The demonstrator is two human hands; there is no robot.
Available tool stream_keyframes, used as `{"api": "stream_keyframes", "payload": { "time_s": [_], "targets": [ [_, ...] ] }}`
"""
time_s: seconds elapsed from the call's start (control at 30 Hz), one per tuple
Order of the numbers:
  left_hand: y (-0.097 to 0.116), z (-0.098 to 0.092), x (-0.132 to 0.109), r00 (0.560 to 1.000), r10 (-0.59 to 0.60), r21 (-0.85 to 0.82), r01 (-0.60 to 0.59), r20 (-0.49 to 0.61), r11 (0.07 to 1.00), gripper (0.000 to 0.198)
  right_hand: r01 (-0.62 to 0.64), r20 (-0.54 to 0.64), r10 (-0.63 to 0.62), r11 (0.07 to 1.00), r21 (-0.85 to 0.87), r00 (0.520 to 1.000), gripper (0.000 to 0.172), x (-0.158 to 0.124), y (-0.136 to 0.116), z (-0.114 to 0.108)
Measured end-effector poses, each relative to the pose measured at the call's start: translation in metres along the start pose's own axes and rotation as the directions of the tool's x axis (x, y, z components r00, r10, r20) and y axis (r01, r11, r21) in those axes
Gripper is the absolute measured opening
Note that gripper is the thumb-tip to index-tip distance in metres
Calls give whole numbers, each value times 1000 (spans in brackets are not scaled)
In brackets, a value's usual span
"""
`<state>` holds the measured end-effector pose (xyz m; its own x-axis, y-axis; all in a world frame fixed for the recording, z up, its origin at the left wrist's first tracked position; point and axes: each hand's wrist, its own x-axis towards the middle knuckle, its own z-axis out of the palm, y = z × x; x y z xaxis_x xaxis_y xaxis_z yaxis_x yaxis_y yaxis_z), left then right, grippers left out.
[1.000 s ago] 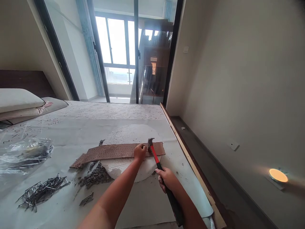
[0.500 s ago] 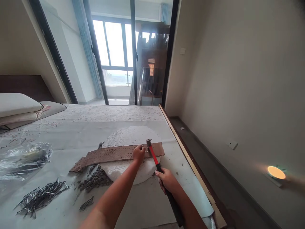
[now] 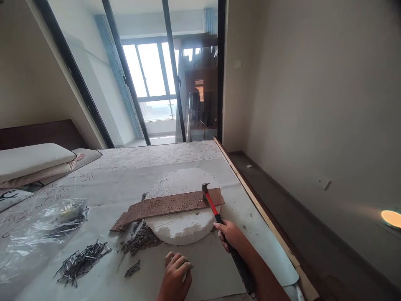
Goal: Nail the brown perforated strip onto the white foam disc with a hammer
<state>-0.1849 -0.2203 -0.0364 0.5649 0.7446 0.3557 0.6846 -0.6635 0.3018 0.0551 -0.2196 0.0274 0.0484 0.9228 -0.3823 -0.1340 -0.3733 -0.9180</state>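
Observation:
My right hand (image 3: pixel 230 234) grips the black handle of a claw hammer (image 3: pixel 213 205) with a red neck. Its head rests over the right end of a brown perforated strip (image 3: pixel 172 203). That strip lies across a round white slab (image 3: pixel 184 229). My left hand (image 3: pixel 176 271) is off the strip, near the front of the covered surface, with fingers loosely bent and nothing visible in them. To its left lies a small bundle of nails (image 3: pixel 132 269), and farther left a larger pile of nails (image 3: pixel 82 260). Grey crumbled bits (image 3: pixel 142 240) lie beside the slab.
A clear plastic bag (image 3: pixel 59 223) with dark contents lies on the left of the white sheet (image 3: pixel 109 188). Folded bedding (image 3: pixel 37 161) sits behind it. A wooden edge (image 3: pixel 260 209) runs along the right, beside the wall. Sliding glass doors (image 3: pixel 150 75) stand at the back.
My left hand has left the strip beside the hammer head and come back toward me. The hammer stays over the strip's right end. The view has shifted and tilted slightly.

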Motion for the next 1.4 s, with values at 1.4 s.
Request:
{"api": "stream_keyframes", "payload": {
  "time_s": [1.4],
  "targets": [
    [-127, -81, -32, 755, -580, 569, 344, 306, 747, 24, 96, -72, -89, 990, 103, 993, 29, -11, -4, -10]
  ]
}}
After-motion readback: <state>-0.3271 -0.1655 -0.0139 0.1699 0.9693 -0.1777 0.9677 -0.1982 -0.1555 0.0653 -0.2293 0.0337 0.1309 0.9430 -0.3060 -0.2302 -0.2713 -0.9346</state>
